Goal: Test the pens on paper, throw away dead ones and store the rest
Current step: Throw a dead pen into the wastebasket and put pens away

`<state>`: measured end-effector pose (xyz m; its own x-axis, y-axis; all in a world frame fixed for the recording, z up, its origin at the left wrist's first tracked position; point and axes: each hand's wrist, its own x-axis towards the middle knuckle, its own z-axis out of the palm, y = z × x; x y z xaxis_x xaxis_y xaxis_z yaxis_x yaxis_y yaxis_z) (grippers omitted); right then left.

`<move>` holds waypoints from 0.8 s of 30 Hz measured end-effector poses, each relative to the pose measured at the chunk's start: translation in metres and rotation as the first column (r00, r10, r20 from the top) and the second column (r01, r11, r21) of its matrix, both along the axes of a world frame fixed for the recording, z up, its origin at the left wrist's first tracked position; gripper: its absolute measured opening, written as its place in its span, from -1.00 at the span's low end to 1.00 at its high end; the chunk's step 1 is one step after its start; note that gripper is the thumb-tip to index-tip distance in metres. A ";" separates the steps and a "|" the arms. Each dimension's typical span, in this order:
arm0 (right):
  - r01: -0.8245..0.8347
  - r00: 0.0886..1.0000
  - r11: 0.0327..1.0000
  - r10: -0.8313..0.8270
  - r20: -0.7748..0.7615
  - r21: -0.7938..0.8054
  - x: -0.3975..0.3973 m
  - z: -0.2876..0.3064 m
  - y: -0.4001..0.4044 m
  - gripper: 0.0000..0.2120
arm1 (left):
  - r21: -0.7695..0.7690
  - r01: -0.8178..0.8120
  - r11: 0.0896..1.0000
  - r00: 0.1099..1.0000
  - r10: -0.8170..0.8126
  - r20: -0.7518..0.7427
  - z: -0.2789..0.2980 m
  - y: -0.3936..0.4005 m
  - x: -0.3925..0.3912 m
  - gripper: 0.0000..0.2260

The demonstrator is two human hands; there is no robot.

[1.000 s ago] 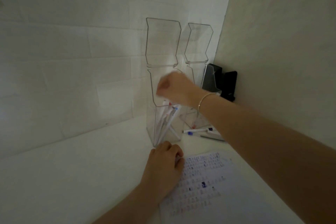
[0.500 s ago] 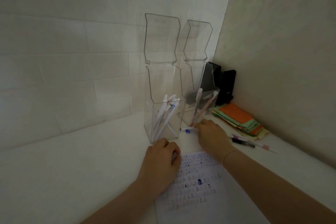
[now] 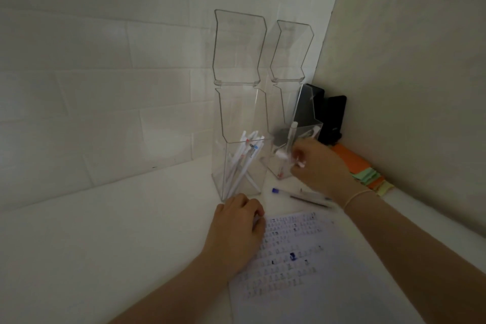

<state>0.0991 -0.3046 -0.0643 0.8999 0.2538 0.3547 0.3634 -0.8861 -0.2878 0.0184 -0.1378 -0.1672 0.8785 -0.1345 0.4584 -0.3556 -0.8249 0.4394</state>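
— Head view: what surrounds us?
— Two clear lidded acrylic boxes, coloured paper stack, blue-capped pen.
— Our hands?
— Right hand pinches a blurred white pen; left hand, curled, presses the scribbled paper sheet.

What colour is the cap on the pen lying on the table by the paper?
Blue. The pen cap shows best in the head view, the only one here.

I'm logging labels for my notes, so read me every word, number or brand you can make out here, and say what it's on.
No text here can be read.
Sheet of paper: rows of small marks, too small and blurred to read as letters or numbers.
Pens in the left clear box: no print can be made out.
Black objects in the corner: no label legible.
Coloured paper stack: no writing visible.
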 end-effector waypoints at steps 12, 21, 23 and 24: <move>0.124 0.668 0.467 0.614 -0.422 0.875 -0.068 -0.002 -0.003 -0.64 | -0.199 0.194 0.961 0.980 -0.181 0.082 0.035 -0.018 -0.025 -0.71; 0.172 0.776 0.512 0.456 -0.436 0.842 -0.078 -0.015 -0.013 -0.76 | -0.355 0.338 0.872 0.863 -0.437 -0.252 0.047 -0.019 -0.026 -0.80; 0.144 0.773 0.577 0.442 -0.456 0.804 -0.081 -0.015 -0.012 -0.73 | -0.389 0.364 0.846 0.823 -0.487 -0.291 0.045 -0.020 -0.027 -0.81; 0.133 0.764 0.587 0.453 -0.459 0.799 -0.083 -0.016 -0.011 -0.73 | -0.410 0.375 0.831 0.813 -0.508 -0.286 0.043 -0.021 -0.027 -0.80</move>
<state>0.0160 -0.3157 -0.0799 0.9452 0.3183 -0.0730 -0.0217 -0.1620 -0.9866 -0.0090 -0.1584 -0.1241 0.8677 -0.4546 0.2009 -0.4027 -0.4059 0.8204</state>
